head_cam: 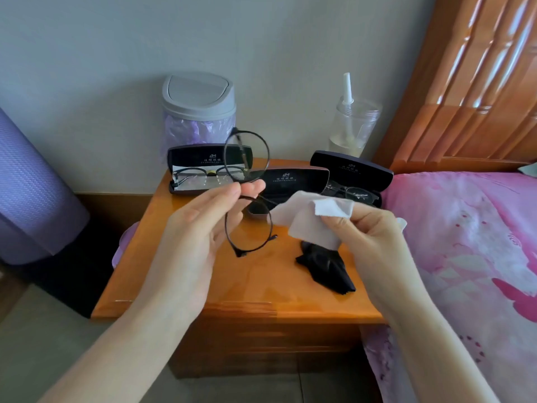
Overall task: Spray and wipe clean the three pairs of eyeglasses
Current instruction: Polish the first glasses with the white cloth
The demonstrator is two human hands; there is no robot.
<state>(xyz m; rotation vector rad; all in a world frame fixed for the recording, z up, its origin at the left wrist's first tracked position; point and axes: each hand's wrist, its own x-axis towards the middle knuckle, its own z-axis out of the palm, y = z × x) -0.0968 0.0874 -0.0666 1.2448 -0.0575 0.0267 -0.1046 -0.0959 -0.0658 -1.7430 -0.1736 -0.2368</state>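
Glasses getting held up for a wipe, cloth at the ready

Left hand (197, 228) is pinching the round glasses (247, 158) at the bridge above the nightstand (261, 280), probably leaving both lenses free. The frame is standing on end, one lens up and far, one down and near. Right hand (377, 228) is clutching the white cloth (311, 222) just beside it.

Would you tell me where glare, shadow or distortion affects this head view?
Head view: bright glare streaks on the glossy headboard and a softer sheen on the nightstand top; the swing-lid bin casts a soft shadow on the wall; wide-angle bending curves the frame edges; the round glasses are sharp.
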